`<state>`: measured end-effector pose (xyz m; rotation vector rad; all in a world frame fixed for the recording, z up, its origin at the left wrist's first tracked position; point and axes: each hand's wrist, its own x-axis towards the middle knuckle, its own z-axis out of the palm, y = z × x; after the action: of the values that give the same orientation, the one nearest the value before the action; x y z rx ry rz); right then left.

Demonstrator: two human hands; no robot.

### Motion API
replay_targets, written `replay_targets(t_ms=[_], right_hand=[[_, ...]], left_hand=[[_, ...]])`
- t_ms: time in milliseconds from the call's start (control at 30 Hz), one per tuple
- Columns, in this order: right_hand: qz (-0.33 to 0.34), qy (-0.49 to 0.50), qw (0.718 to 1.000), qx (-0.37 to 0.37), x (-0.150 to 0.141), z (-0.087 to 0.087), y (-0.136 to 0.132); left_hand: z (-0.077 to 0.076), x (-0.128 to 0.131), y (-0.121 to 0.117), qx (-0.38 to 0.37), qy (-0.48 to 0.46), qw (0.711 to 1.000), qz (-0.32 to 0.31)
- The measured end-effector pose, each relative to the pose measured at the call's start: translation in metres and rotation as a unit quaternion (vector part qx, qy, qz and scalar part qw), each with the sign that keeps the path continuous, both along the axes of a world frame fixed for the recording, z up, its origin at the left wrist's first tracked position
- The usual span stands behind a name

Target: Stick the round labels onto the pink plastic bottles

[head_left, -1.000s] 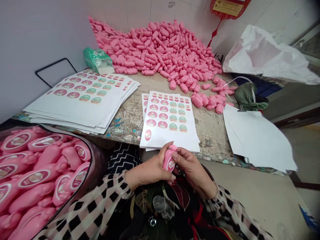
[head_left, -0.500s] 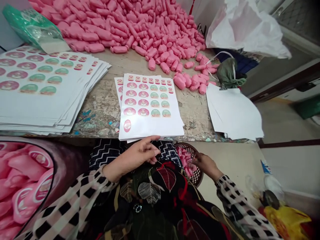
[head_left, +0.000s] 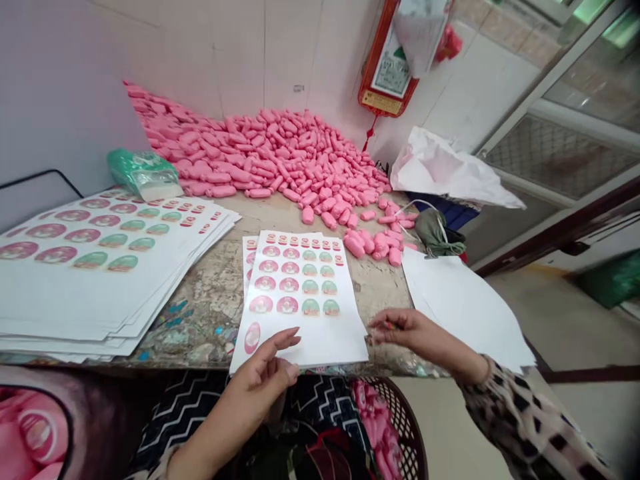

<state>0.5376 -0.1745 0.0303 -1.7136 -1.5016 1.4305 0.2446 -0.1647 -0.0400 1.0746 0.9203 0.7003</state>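
My left hand (head_left: 265, 373) is over the front edge of a stack of printed sticker sheets (head_left: 320, 337), its thumb and fingers apart with nothing between them. The top sheet carries pink oval stickers, green oval stickers and a row of small red ones. Just right of the stack is my right hand (head_left: 420, 337), above the table edge. Its fingers are loosely bent and slightly parted. A tiny coloured spot shows between them, too small to name; I see nothing held. Below the table edge, a brown basket (head_left: 417, 437) contains pink bottles (head_left: 383, 433).
A large heap of pink bottles (head_left: 280, 153) lies against the wall. Thick piles of sticker sheets (head_left: 55, 300) lie left, under a green plastic packet (head_left: 143, 173). Blank white sheets (head_left: 460, 300) lie right, near a dark green pouch (head_left: 437, 230). A bag of labelled bottles (head_left: 37, 427) stands lower left.
My right hand has risen from the basket to beside the sheet stack. My left hand's fingers have spread more. The camera has tilted up, showing more wall.
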Motion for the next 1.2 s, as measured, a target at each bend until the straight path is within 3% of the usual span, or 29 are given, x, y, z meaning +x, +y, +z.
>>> replay_targets(t_ms=[100, 167, 267, 367, 467, 600, 700, 733, 800, 933, 1067, 1133, 1200], right_hand=[[-0.036, -0.086, 0.993, 0.075, 0.018, 0.0, 0.06], [-0.096, -0.211, 0.965, 0.125, 0.03, -0.009, 0.099], [-0.166, -0.3, 0.926, 0.158, 0.038, -0.026, 0.145], [-0.207, -0.343, 0.901, 0.164, 0.034, -0.042, 0.171], [-0.224, -0.358, 0.891, 0.164, 0.026, -0.051, 0.178], [-0.222, -0.335, 0.899, 0.175, 0.018, -0.044, 0.165], [-0.205, -0.278, 0.921, 0.178, -0.002, -0.028, 0.136], [-0.193, -0.237, 0.936, 0.171, -0.014, -0.023, 0.122], [-0.148, -0.053, 0.979, 0.128, -0.047, -0.018, 0.087], [-0.075, 0.155, 0.985, 0.019, -0.121, -0.022, 0.012], [0.041, 0.175, 0.984, -0.004, -0.157, -0.031, -0.027], [0.088, 0.152, 0.984, 0.005, -0.156, -0.034, -0.026], [0.095, 0.111, 0.988, 0.046, -0.149, -0.037, -0.017]], left_hand=[[-0.014, 0.002, 0.002, -0.014, -0.005, 1.0, 0.026], [-0.02, 0.003, 0.002, -0.028, -0.004, 0.999, 0.032], [-0.018, 0.003, 0.004, -0.043, -0.003, 0.999, 0.017], [-0.006, 0.002, 0.006, -0.05, 0.0, 0.999, -0.006], [0.003, 0.001, 0.006, -0.051, 0.004, 0.999, -0.018], [0.006, -0.004, 0.003, -0.038, -0.007, 0.999, -0.028], [0.008, -0.006, -0.001, -0.022, -0.031, 0.999, -0.018], [0.01, -0.006, -0.002, -0.017, -0.038, 0.999, -0.013], [0.012, -0.005, -0.006, -0.022, -0.058, 0.998, -0.003], [0.015, -0.003, -0.014, -0.04, -0.124, 0.991, 0.022], [0.015, -0.013, -0.02, -0.062, -0.128, 0.987, 0.073], [0.015, -0.021, -0.021, -0.058, -0.107, 0.987, 0.102], [0.014, -0.028, -0.023, -0.017, -0.023, 0.993, 0.118]])
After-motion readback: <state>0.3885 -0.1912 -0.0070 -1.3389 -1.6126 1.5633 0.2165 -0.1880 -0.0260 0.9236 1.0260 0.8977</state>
